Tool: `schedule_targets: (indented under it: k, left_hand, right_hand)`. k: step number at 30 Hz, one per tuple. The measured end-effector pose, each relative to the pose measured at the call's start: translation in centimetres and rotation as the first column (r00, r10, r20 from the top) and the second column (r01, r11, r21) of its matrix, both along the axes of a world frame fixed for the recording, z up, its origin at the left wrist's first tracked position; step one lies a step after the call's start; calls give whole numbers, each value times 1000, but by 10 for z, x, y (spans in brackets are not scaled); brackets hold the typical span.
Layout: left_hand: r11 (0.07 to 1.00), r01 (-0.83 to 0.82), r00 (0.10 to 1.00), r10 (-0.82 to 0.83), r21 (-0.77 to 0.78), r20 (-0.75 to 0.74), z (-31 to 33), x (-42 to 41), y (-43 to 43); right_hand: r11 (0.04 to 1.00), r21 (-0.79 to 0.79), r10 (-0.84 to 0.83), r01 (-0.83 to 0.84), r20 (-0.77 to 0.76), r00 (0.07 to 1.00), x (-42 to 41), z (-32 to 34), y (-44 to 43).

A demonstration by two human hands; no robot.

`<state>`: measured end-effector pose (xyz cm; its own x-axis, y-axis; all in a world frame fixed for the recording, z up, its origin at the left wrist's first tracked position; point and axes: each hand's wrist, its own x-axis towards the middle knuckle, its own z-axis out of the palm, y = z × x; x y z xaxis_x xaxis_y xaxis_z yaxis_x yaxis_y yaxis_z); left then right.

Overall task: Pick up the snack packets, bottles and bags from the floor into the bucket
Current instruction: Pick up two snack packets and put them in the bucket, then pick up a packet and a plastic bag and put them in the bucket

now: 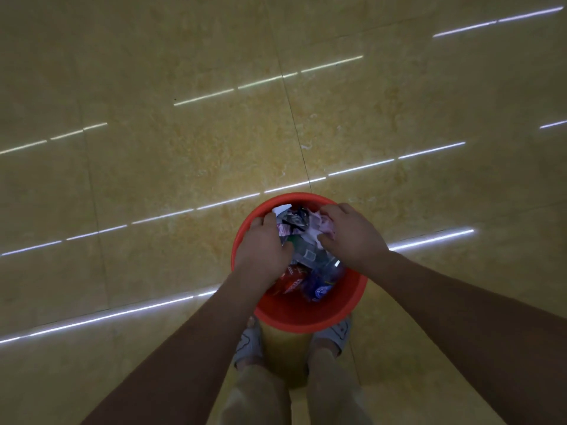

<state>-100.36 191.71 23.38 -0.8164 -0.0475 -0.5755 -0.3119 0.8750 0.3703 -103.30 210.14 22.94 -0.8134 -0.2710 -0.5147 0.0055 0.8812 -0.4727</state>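
A red bucket (306, 317) stands on the floor just in front of my feet. It is filled with crumpled snack packets (291, 225), a red packet (291, 276) and a blue-labelled plastic bottle (323, 279). My left hand (264, 250) lies over the left side of the pile, fingers bent down onto the packets. My right hand (349, 231) is over the right side, its fingers curled round a pinkish crumpled bag (317, 223). Both hands are inside the bucket's rim.
Glossy yellow-beige floor tiles (184, 148) spread all around, streaked with bright reflections of ceiling lights. My feet in grey sandals (248, 342) stand right behind the bucket. No litter shows on the visible floor.
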Motion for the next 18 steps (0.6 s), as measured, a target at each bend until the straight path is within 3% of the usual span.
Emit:
schedule_targets:
  k: [12,18]
  left_hand:
    - [993,120,986,-120,-10,-115,102,-32,20]
    - [964,263,951,-255,27,-173,173,-31,22]
  right_hand:
    - [995,69,-71,74,-44,997,-8,92,33]
    - [973,85,-210,216,-82,974,14,166,37]
